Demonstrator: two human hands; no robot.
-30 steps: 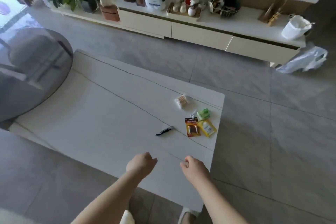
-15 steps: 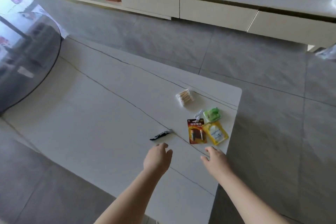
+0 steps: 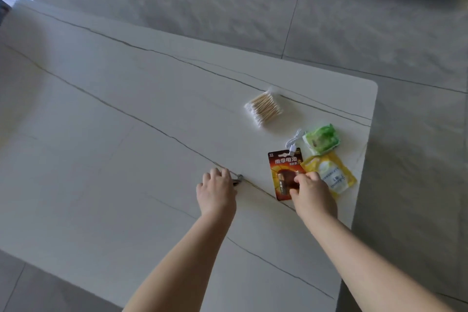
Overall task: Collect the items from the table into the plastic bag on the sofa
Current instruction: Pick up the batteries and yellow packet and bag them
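Reaching over the table (image 3: 126, 149), your left hand (image 3: 216, 191) covers a small dark tool (image 3: 238, 180), fingers curled down onto it; only its metal tip shows just left of the battery card (image 3: 285, 172). Your right hand (image 3: 311, 191) pinches that card's near right corner. A yellow sachet (image 3: 334, 177) lies touching the card's right side, a green packet (image 3: 321, 139) and a white cable (image 3: 293, 143) just beyond it, a bundle of cotton swabs (image 3: 264, 108) farther beyond.
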